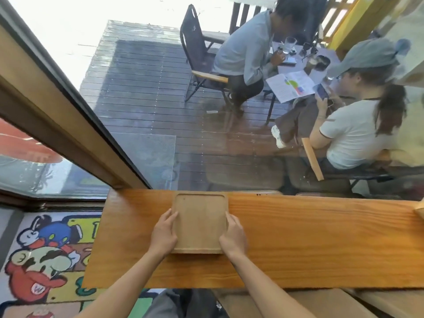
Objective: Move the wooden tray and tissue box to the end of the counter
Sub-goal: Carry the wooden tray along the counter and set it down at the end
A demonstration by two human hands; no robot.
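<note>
A square wooden tray (200,222) with rounded corners lies flat on the wooden counter (309,239), toward the counter's left end. My left hand (163,235) grips the tray's left edge and my right hand (232,236) grips its right edge. The tray holds nothing. At the far right edge of the view, a pale corner of an object (419,208) sits on the counter; I cannot tell whether it is the tissue box.
A glass window (160,111) stands right behind the counter, with two seated people at a small table beyond it. The counter's left end (96,239) drops to a cartoon rug (46,260). Wooden stools (321,304) stand below the counter's near edge.
</note>
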